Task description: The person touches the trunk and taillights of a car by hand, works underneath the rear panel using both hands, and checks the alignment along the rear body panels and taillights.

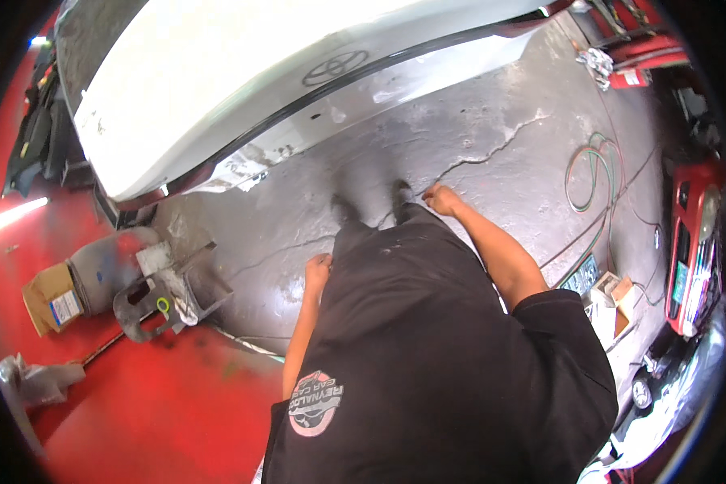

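Note:
My left hand (319, 264) hangs beside my left thigh. Its fingers are curled in, and whatever they may hold is hidden. Out in front of my right leg is my right hand (441, 199), fingers bent and drawn together over the grey floor; I cannot make out anything in them. Both hands are apart from the white car (210, 89), which spans the upper part of the view ahead of me. An oval emblem (335, 68) sits on its panel, above a dark trim line. My dark shoes (343, 208) point toward its bumper.
At left stand a grey rounded tank (113, 266), a cardboard box (52, 300) and a metal stand (177, 282) holding a yellow-green ring. Coiled hoses (581, 181) lie on the cracked floor at right, near an open carton (613, 306) and a red bumper (690, 242).

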Demonstrator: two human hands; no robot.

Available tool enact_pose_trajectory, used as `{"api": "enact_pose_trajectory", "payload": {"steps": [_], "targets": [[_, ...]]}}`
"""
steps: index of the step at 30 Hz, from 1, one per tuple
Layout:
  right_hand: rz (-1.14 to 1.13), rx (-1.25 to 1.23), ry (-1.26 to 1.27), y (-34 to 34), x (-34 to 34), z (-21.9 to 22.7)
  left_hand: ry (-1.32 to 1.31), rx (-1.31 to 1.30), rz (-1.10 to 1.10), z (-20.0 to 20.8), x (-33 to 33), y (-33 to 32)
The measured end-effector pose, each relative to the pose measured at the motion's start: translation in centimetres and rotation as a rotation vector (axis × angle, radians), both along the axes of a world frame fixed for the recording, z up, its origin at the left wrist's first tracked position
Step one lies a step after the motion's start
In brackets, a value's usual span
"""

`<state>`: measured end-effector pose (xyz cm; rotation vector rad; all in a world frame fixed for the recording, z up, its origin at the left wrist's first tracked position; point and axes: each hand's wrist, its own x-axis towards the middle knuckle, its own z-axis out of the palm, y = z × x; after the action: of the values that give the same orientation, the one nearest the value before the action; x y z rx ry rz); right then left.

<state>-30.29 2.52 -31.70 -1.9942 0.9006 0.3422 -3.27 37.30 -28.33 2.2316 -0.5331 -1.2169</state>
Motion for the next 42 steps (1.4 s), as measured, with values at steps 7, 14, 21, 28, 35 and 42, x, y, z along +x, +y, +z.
{"api": "enact_pose_trajectory", "payload": {"steps": [7, 14, 21, 28, 35, 42], "targets": [[0.073, -0.166, 0.12, 4.1, -3.2, 2.3, 0.109, -0.04, 0.045, -1.5, 0.2, 0.0], [0.008, -0.042, -0.24, 3.7, -1.9, 6.4, 0.076, 0.018, -0.139, 3.5, -0.5, -6.3], [-0.012, 0.245, -0.251, 3.7, 0.4, 7.4, 0.368, -0.587, -0.044, 21.2, -3.1, -19.8], [-0.18, 0.088, -0.2, 2.9, -3.8, 3.1, -0.605, -1.332, -0.592, 44.2, -7.8, -23.6], [-0.244, -0.078, 0.008, 5.5, -9.1, -1.4, -0.959, -1.48, -0.812, 51.4, -10.6, -23.3], [-0.16, -0.097, 0.284, 12.3, -12.3, 0.4, -0.677, -1.285, -1.197, 53.2, -8.6, -20.6]]}}
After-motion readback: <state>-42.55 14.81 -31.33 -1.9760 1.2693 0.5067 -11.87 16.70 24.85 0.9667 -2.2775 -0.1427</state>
